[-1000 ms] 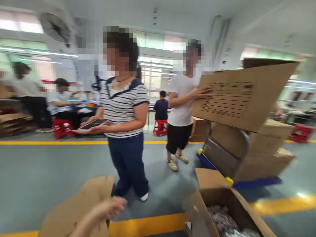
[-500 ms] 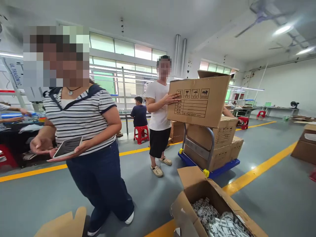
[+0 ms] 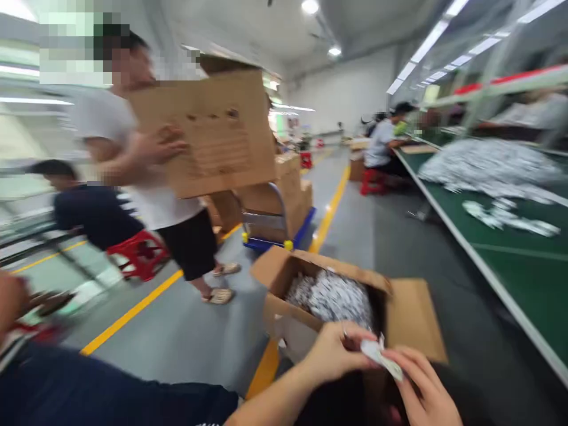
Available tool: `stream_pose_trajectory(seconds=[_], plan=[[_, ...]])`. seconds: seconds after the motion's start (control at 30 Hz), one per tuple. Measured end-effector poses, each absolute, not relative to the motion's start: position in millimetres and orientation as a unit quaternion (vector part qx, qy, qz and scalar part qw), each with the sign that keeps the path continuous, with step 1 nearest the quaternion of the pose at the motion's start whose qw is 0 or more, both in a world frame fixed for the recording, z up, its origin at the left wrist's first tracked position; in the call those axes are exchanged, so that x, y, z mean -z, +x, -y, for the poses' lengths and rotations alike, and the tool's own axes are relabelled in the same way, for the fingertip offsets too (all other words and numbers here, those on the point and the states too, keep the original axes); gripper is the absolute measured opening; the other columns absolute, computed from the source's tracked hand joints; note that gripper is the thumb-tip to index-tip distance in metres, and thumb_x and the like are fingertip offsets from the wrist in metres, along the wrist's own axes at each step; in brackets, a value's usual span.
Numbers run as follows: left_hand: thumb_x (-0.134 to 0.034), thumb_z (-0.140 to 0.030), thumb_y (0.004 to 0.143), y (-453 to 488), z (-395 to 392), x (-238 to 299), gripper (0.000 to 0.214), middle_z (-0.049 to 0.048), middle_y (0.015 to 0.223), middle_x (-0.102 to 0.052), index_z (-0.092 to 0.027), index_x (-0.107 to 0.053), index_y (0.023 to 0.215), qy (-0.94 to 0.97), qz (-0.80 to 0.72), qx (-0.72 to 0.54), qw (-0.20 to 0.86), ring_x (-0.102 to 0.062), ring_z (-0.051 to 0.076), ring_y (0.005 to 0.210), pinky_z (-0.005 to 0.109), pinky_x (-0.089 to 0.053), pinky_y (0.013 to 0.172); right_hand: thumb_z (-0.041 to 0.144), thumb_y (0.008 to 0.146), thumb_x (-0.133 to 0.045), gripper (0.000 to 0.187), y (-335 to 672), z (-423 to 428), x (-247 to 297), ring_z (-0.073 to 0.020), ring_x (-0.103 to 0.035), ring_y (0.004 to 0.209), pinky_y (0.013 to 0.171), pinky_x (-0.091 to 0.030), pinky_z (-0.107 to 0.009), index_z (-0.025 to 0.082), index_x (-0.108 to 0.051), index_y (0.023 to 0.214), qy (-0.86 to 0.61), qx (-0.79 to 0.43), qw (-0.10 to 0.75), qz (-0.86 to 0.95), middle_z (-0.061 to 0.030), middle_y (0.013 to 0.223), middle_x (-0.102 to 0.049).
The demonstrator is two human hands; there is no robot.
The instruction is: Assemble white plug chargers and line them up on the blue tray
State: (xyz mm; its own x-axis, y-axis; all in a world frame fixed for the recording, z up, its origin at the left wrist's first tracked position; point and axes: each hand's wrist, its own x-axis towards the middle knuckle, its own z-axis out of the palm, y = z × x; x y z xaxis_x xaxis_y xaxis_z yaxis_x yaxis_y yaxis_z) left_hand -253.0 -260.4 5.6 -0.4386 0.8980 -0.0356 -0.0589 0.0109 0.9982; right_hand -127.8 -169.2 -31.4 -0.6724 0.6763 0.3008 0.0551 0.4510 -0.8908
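Low in the head view, my left hand (image 3: 335,355) pinches one end of a small white piece (image 3: 376,351). My right hand (image 3: 421,381) grips its other end, fingers bent around it. Motion blur hides the piece's exact kind; it looks like a short, pale plastic part. Just beyond my hands an open cardboard box (image 3: 319,319) stands on the floor, holding a heap of small white and grey parts (image 3: 339,293). Both hands are above its near side, apart from the heap.
A green-topped workbench (image 3: 501,260) on the right carries a large pile of white parts (image 3: 492,163). Ahead, a person (image 3: 146,195) holds a large carton (image 3: 213,136) beside a loaded blue trolley (image 3: 252,242). A dark-clad person is close at lower left (image 3: 110,378).
My view has swung right and down, bringing the workbench and both my hands with the white piece into sight. The person in stripes has mostly left the view.
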Motion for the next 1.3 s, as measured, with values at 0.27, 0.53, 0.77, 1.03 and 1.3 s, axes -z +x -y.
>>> stream_pose_trajectory(seconds=[0.27, 0.53, 0.77, 1.03, 1.3], plan=[[-0.069, -0.013, 0.049, -217, 202, -20, 0.026, -0.0003, 0.076, -0.061, -0.019, -0.065, 0.074, 0.431, -0.437, -0.562, 0.554, -0.057, 0.012, 0.071, 0.023, -0.045, 0.067, 0.013, 0.073, -0.042, 0.02, -78, 166, -34, -0.0118, -0.052, 0.073, 0.062, -0.044, -0.023, 0.022, -0.059, 0.078, -0.38, -0.296, 0.464, 0.743, -0.0016, 0.078, -0.052], [-0.068, -0.012, 0.051, -169, 181, -13, 0.027, 0.0002, 0.079, -0.065, -0.02, -0.064, 0.077, 0.448, -0.34, -0.497, 0.661, -0.059, 0.013, 0.072, 0.022, -0.048, 0.065, 0.024, 0.074, -0.048, 0.011, -9, 194, -37, -0.0128, -0.053, 0.071, 0.06, -0.044, -0.025, 0.022, -0.057, 0.08, -0.55, -0.297, 0.515, 0.587, -0.0009, 0.081, -0.054], [-0.066, -0.012, 0.053, -144, 182, -11, 0.027, 0.0002, 0.077, -0.063, -0.02, -0.064, 0.079, 0.464, -0.318, -0.51, 0.65, -0.058, 0.012, 0.067, 0.022, -0.049, 0.059, 0.013, 0.073, -0.035, 0.025, 50, 172, -39, -0.0195, -0.054, 0.078, 0.067, -0.042, -0.033, 0.019, -0.057, 0.083, -0.74, -0.05, 0.3, 0.601, -0.0068, 0.088, -0.056], [-0.064, -0.012, 0.056, -129, 187, -12, 0.024, 0.0012, 0.087, -0.06, -0.02, -0.062, 0.079, 0.529, -0.368, -0.508, 0.571, -0.056, 0.014, 0.083, 0.024, -0.048, 0.073, 0.021, 0.073, -0.039, 0.03, 37, 184, -36, -0.024, -0.046, 0.097, 0.079, -0.037, -0.04, 0.016, -0.047, 0.101, -0.704, -0.092, 0.322, 0.627, -0.0123, 0.105, -0.049], [-0.059, -0.016, 0.065, -104, 204, -13, 0.017, 0.0021, 0.085, -0.065, -0.02, -0.059, 0.081, 0.756, -0.266, -0.413, 0.434, -0.06, 0.013, 0.077, 0.023, -0.048, 0.07, 0.027, 0.065, -0.055, 0.011, 40, 246, -47, -0.0089, -0.046, 0.056, 0.052, -0.037, -0.02, 0.017, -0.052, 0.065, -0.626, -0.442, 0.31, 0.563, 0.0024, 0.061, -0.051]])
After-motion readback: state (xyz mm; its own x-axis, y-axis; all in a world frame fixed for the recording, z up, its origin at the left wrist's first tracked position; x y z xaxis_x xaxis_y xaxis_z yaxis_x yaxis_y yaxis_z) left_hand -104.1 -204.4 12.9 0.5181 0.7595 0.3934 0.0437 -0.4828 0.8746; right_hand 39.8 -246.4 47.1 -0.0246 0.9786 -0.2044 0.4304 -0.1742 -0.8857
